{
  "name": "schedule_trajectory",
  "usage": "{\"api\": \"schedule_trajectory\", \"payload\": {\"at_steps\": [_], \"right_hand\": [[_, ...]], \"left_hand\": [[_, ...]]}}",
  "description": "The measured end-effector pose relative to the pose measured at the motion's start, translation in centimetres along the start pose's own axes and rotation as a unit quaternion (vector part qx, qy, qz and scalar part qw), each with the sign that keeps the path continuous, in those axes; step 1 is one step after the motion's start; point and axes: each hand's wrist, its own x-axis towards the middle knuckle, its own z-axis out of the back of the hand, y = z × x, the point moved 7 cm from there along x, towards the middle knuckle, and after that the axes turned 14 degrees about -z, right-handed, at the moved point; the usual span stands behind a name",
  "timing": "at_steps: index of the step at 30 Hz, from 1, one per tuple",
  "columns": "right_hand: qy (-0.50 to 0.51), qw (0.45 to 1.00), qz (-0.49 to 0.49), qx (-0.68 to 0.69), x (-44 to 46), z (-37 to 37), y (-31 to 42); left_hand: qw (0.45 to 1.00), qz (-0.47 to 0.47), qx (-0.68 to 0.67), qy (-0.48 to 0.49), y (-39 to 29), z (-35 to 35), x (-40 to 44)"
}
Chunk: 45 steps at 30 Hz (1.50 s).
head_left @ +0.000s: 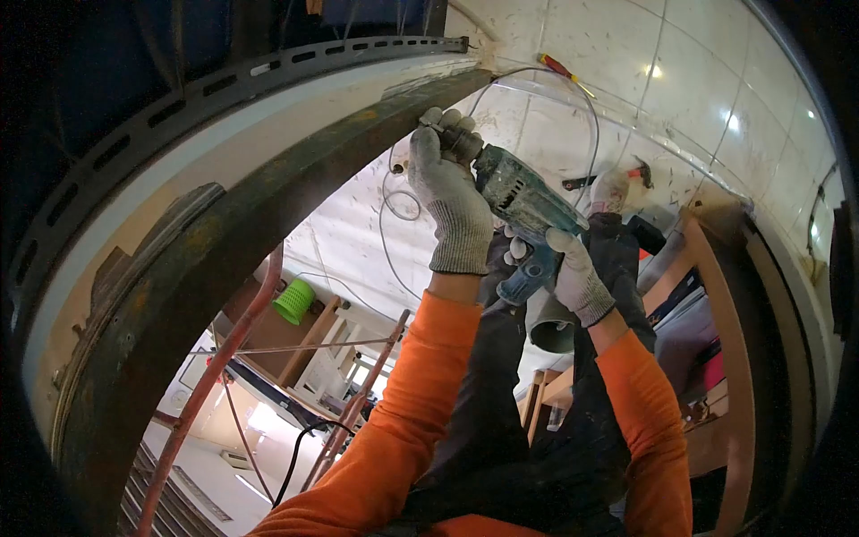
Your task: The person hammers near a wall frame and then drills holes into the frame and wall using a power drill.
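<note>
A dusty green-blue power drill [523,192] is held out in front of me, its nose tilted up and to the left. My left hand [455,201], in a pale knitted work glove, is closed around the dark chuck [463,143] at the front end. With its fingers wrapped about the rear handle [528,273], my gloved right hand [577,276] grips the tool from behind. The chuck end is close beside a dark, rust-marked steel beam [295,161]. Whether a bit sits in the chuck is hidden by the left fingers.
On the dirty white surface lie a red-yellow screwdriver [564,73], a hammer [637,173] and a loose grey cable [394,201]. Reddish scaffold tubes [242,331] rise at lower left, near a green basket [293,302]. A wooden frame [725,340] stands right of my legs.
</note>
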Motion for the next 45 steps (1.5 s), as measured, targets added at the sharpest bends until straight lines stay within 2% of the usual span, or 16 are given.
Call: {"api": "schedule_trajectory", "payload": {"at_steps": [16, 22, 26, 29, 30, 31, 32, 34, 36, 37, 39, 41, 44, 45], "right_hand": [[-0.003, 0.997, 0.072, 0.021, 0.8, 1.3, -2.9], [0.003, 0.996, 0.070, 0.049, 1.0, 1.3, -3.7], [0.025, 0.993, 0.090, 0.070, 1.5, 2.7, -4.9], [0.040, 0.992, 0.095, 0.069, 1.5, 2.1, -5.1], [0.029, 0.991, 0.107, 0.076, 1.6, 1.9, -5.2], [0.018, 0.991, 0.100, 0.088, 1.4, 1.4, -5.6], [0.005, 0.991, 0.094, 0.100, 0.9, 1.1, -5.9], [-0.013, 0.981, 0.143, 0.132, 0.6, 0.8, -6.3], [-0.022, 0.978, 0.123, 0.166, 1.0, 1.1, -7.8], [-0.038, 0.973, 0.152, 0.172, 0.8, 0.7, -7.6], [-0.070, 0.959, 0.204, 0.182, 0.7, -1.4, -7.8], [-0.090, 0.950, 0.215, 0.206, 0.1, -4.2, -7.8], [-0.118, 0.942, 0.226, 0.219, -1.4, -5.0, -7.6], [-0.139, 0.934, 0.242, 0.221, -1.8, -4.7, -8.3]], "left_hand": [[0.999, 0.012, -0.004, 0.040, -0.3, 0.0, 0.0], [0.998, -0.011, 0.049, 0.047, -0.2, 0.2, 0.7], [0.996, 0.015, 0.050, 0.077, 0.8, 0.2, 1.6], [0.992, -0.006, 0.066, 0.106, 0.6, -0.5, 2.1], [0.991, -0.014, 0.073, 0.114, 0.9, 0.0, 2.8], [0.982, -0.028, 0.074, 0.174, 1.3, 0.0, 4.1], [0.982, -0.038, 0.057, 0.175, 2.0, 0.5, 5.4], [0.992, 0.038, 0.069, 0.100, 0.6, -0.7, 5.0], [0.964, 0.077, 0.011, 0.255, 1.7, -0.2, 9.7], [0.983, 0.082, 0.073, 0.149, 0.7, -0.8, 9.7], [0.976, 0.087, 0.075, 0.184, 0.1, 0.1, 14.1], [0.969, 0.103, 0.052, 0.220, -0.1, 1.2, 19.6], [0.984, 0.105, 0.099, 0.105, 0.8, 0.0, 20.7], [0.968, 0.133, 0.050, 0.209, 2.5, 0.6, 22.8]]}}
